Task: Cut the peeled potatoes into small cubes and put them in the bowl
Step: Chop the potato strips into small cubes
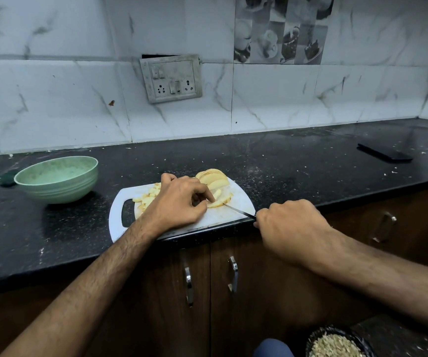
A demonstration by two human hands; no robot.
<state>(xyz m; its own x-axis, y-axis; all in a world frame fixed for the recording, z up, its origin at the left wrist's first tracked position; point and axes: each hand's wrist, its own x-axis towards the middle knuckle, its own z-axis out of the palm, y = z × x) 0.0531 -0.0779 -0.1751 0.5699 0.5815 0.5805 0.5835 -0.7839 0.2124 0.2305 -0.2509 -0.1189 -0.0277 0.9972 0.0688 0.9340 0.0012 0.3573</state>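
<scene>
Head view: left hand (179,199) pins potato strips (218,200) on the board (236,212); right hand (290,222) grips the knife (238,211). Best to keep fingertips tucked back and cut crosswise evenly.

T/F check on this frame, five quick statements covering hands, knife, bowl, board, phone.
1. The right hand grips the knife. True.
2. The green bowl holds potato cubes. False: no potato shows in it.
3. The left hand holds down potato pieces on the cutting board. True.
4. The bowl sits to the right of the board. False: it sits to the left.
5. The phone lies on the board. False: it lies on the counter, far right.
</scene>
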